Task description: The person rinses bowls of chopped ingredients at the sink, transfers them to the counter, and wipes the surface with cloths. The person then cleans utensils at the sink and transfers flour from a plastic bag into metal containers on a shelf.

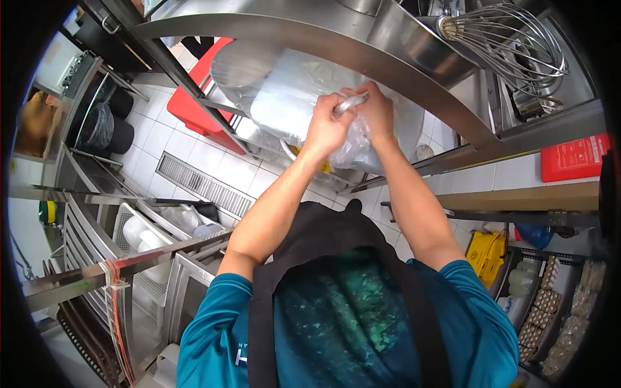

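Note:
A clear plastic bag [362,139] lies in front of me on a shelf under the steel counter. Its gathered neck [350,103] is bunched between my two hands. My left hand [328,123] is closed around one side of the twisted plastic. Close beside it, my right hand [377,111] grips the other side, fingers bent inward. Whitish, flat-looking contents [284,90] show through the plastic further left, but I cannot make out what they are. Something yellow [323,167] peeks out below my left wrist.
Above my hands runs the curved steel counter edge [259,26], with a large whisk [511,48] and a steel pot [414,45] on top. A red container [204,107] stands behind the shelf. A floor drain grate [200,184] lies to the left. Egg trays [540,317] sit at lower right.

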`<action>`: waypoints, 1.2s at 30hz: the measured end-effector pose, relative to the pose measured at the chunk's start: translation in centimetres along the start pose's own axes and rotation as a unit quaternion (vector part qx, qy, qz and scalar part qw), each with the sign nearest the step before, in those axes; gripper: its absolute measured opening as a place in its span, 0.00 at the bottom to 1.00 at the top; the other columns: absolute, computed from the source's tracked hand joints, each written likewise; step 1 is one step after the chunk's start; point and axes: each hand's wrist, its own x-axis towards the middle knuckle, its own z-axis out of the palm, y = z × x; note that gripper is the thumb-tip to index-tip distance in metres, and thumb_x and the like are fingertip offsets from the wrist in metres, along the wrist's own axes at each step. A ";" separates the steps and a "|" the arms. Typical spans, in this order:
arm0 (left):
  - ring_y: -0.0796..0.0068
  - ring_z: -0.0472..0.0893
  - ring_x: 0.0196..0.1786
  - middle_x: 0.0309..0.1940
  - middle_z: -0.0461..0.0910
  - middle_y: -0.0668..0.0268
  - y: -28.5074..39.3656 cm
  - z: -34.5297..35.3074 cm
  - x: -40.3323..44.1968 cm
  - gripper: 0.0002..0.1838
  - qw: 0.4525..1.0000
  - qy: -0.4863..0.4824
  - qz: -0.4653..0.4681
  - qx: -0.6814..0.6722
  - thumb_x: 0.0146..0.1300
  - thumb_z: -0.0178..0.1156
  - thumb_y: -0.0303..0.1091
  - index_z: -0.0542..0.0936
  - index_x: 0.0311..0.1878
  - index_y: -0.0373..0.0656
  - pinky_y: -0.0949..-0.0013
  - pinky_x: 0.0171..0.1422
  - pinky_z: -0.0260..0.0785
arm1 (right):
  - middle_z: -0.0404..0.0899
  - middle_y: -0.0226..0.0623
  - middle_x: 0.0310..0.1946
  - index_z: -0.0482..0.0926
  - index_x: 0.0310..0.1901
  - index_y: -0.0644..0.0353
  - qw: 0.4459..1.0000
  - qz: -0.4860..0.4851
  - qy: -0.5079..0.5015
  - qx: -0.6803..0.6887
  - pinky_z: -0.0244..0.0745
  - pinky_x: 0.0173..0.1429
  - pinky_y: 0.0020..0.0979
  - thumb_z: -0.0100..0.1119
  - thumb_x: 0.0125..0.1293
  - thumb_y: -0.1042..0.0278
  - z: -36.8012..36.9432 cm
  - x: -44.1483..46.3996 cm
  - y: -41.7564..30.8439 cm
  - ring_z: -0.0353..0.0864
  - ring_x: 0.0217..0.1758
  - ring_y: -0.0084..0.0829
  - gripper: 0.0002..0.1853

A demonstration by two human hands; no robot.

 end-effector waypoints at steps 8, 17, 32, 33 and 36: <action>0.47 0.70 0.54 0.47 0.74 0.46 0.6 -1.4 -0.8 0.15 0.973 -0.045 0.036 0.221 0.60 0.57 0.33 0.82 0.49 0.39 0.53 0.62 0.64 | 0.81 0.41 0.28 0.77 0.45 0.54 0.992 -0.098 0.080 -0.016 0.77 0.36 0.40 0.70 0.57 0.49 0.4 -2.7 -0.3 0.82 0.30 0.44 0.21; 0.64 0.76 0.50 0.42 0.77 0.59 1.7 -3.6 -2.0 0.22 0.959 -0.161 -0.177 -0.151 0.62 0.64 0.38 0.78 0.56 0.36 0.63 0.60 0.67 | 0.81 0.39 0.27 0.77 0.48 0.54 0.998 -0.039 -0.042 -0.008 0.77 0.38 0.38 0.76 0.48 0.52 -1.7 -1.6 -2.0 0.83 0.31 0.41 0.28; 0.79 0.72 0.38 0.35 0.78 0.69 0.5 -2.0 -3.4 0.15 0.983 -0.007 -0.006 -0.184 0.70 0.59 0.37 0.84 0.33 0.35 0.73 0.47 0.65 | 0.80 0.42 0.46 0.77 0.55 0.55 0.990 -0.138 0.029 -0.006 0.77 0.47 0.38 0.72 0.47 0.67 -0.6 -3.4 -0.5 0.80 0.40 0.42 0.30; 0.79 0.72 0.38 0.35 0.78 0.69 0.2 -2.5 -3.2 0.15 0.983 -0.005 -0.008 -0.183 0.70 0.59 0.37 0.84 0.33 0.35 0.73 0.47 0.65 | 0.80 0.42 0.46 0.77 0.55 0.55 0.990 -0.137 0.026 -0.004 0.77 0.47 0.38 0.72 0.47 0.67 -0.7 -3.6 -0.6 0.80 0.40 0.42 0.30; 0.89 0.65 0.24 0.21 0.71 0.77 0.8 -4.6 -1.9 0.17 0.978 -0.048 -0.187 -0.080 0.73 0.55 0.38 0.82 0.28 0.40 0.77 0.28 0.55 | 0.80 0.41 0.47 0.77 0.56 0.55 0.995 -0.104 0.007 0.001 0.78 0.46 0.38 0.72 0.46 0.68 -1.1 -3.4 -1.6 0.80 0.39 0.41 0.30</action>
